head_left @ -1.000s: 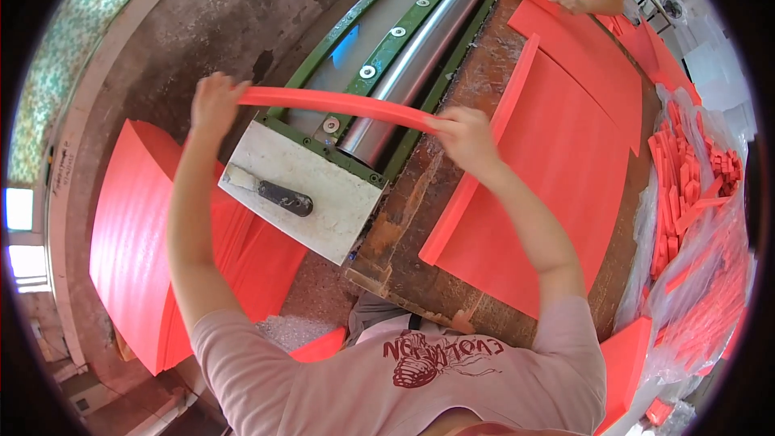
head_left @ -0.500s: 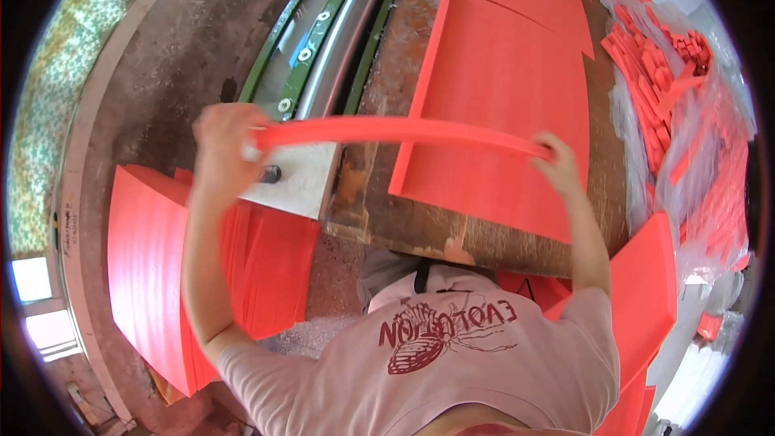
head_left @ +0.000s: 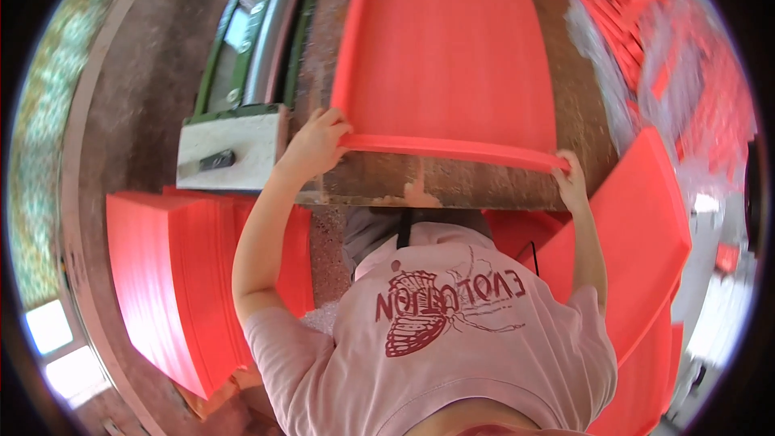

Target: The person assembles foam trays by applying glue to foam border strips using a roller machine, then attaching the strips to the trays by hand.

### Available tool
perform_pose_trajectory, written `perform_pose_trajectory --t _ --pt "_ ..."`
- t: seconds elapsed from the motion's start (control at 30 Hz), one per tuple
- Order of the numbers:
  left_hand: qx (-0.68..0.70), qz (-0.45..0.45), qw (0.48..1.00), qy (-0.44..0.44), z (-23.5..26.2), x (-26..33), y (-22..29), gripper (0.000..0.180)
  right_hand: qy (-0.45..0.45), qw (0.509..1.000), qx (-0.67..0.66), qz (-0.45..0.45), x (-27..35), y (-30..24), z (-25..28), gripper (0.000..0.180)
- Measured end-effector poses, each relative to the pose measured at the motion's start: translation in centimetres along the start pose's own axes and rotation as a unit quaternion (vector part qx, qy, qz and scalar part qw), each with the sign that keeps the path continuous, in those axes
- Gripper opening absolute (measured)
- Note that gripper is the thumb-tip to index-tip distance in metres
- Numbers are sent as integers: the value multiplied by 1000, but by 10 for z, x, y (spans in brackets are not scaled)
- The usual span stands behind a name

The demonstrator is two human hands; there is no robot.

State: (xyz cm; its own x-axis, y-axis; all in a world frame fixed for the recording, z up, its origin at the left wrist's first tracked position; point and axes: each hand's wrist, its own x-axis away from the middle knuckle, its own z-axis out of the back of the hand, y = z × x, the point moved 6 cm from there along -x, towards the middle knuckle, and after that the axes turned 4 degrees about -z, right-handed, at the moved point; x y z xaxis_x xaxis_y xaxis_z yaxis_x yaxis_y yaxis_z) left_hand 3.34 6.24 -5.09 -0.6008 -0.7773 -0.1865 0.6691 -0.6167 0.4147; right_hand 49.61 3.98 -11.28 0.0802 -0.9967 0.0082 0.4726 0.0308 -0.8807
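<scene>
A long, thin red foam strip (head_left: 456, 148) lies along the near edge of a large red foam sheet (head_left: 456, 48) on the workbench. My left hand (head_left: 321, 139) grips its left end at the sheet's near left corner. At the other end, my right hand (head_left: 571, 179) pinches the strip between thumb and fingers, by the near right corner. A second red strip (head_left: 353, 48) runs up the sheet's left edge and meets the held strip near my left hand.
The wooden workbench (head_left: 476, 182) has a worn front edge. Left of it stands a green-framed machine with a metal roller (head_left: 273, 28) and a white end block (head_left: 230, 145). Stacked red foam sheets (head_left: 186, 274) sit lower left, more sheets (head_left: 630, 234) lean right. Clear plastic (head_left: 670, 89) wraps red offcuts.
Both hands have come down toward me with the strip, from raised above the sheet to its near edge. My left hand also moved right, and the whole view has shifted.
</scene>
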Motion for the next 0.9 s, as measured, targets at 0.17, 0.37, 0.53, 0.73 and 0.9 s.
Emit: perform_pose_trajectory --t 0.17,0.37,0.53,0.73,0.9 --pt "-93 72 992 -55 -6 -6 0 26 -4 999 -33 -3 -3 7 -3 27" --pt "-103 80 990 -62 -16 -10 -6 24 13 1000 23 12 -2 9 -2 27" --pt "-116 114 983 -86 -14 -1 -9 33 18 987 120 104 -5 -6 -7 29" --pt "232 273 873 330 -59 33 -24 86 105 853 485 159 -2 -95 -45 56" --pt "222 247 864 379 -58 23 -10 73 -57 897 343 274 -27 -186 -206 84"
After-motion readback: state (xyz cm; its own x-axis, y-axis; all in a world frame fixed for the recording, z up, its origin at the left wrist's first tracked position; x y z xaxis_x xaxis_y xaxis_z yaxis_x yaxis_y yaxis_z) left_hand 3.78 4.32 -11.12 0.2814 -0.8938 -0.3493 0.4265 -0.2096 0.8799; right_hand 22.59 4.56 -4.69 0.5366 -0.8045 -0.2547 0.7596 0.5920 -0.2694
